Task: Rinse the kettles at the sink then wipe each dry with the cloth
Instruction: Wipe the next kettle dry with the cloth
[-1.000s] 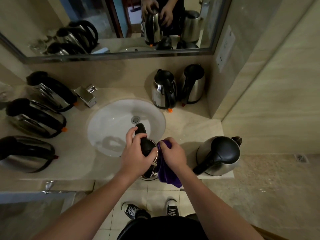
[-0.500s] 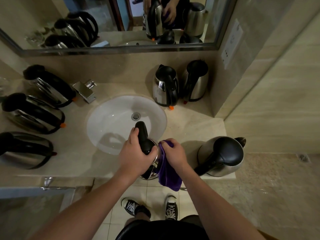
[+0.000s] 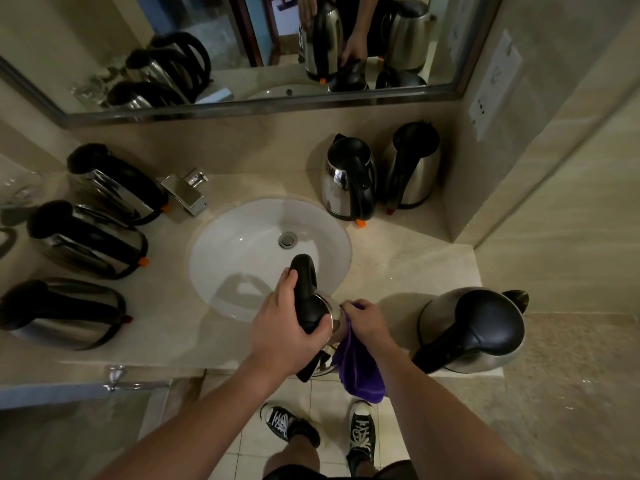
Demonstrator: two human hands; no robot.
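Little has shifted since a moment ago: both hands keep the same hold while the camera tips slightly. At the near rim of the sink (image 3: 221,244) the held kettle (image 3: 310,299) hangs over the counter edge. Left hand (image 3: 284,327) is curled round its black lid and handle; right hand (image 3: 367,323) clutches the purple cloth (image 3: 360,368) against its side. A wet body could slip and drop to the floor.

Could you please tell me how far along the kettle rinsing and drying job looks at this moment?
Done: cannot tell; three kettles stand to the right of the sink.
In hand: the left hand grips a kettle while the right hand presses the purple cloth to it.
Possibly left: three kettles left of the sink.
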